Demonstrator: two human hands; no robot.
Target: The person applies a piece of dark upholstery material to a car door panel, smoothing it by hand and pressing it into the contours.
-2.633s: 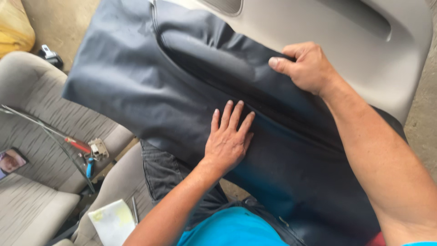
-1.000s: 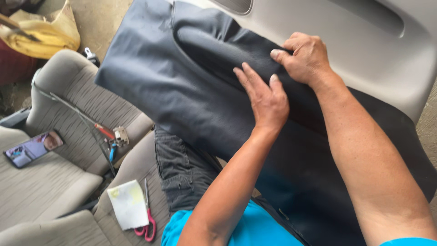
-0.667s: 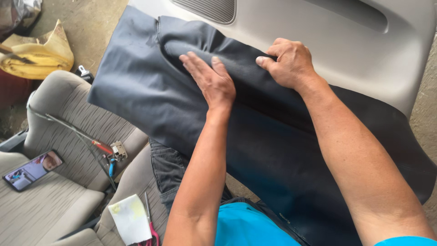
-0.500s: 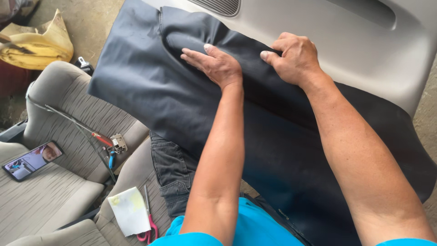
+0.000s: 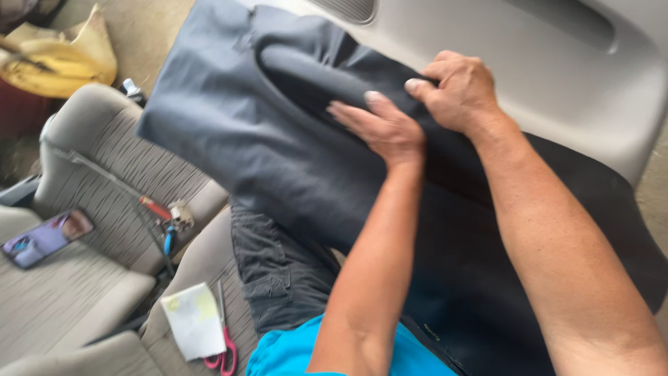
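A dark blue-grey fabric sheet [image 5: 236,132] is draped over a grey plastic car door panel [image 5: 557,76] that lies across my lap. My left hand [image 5: 381,129] lies flat on the fabric, fingers together and pointing left, pressing it against the raised armrest hump. My right hand [image 5: 459,90] sits just to its right, fingers curled and pinching a fold of the fabric against the panel. The two hands nearly touch.
Grey car seats [image 5: 104,174] lie on the floor to the left. On them are a phone [image 5: 45,238], a white paper pad [image 5: 191,322], pink-handled scissors [image 5: 224,345] and a small tool with a red handle [image 5: 156,209]. A yellow bag [image 5: 59,59] is at top left.
My left hand has slid up the fabric from the lower middle onto the armrest hump and then right, closer to my right hand. My right hand has kept its hold.
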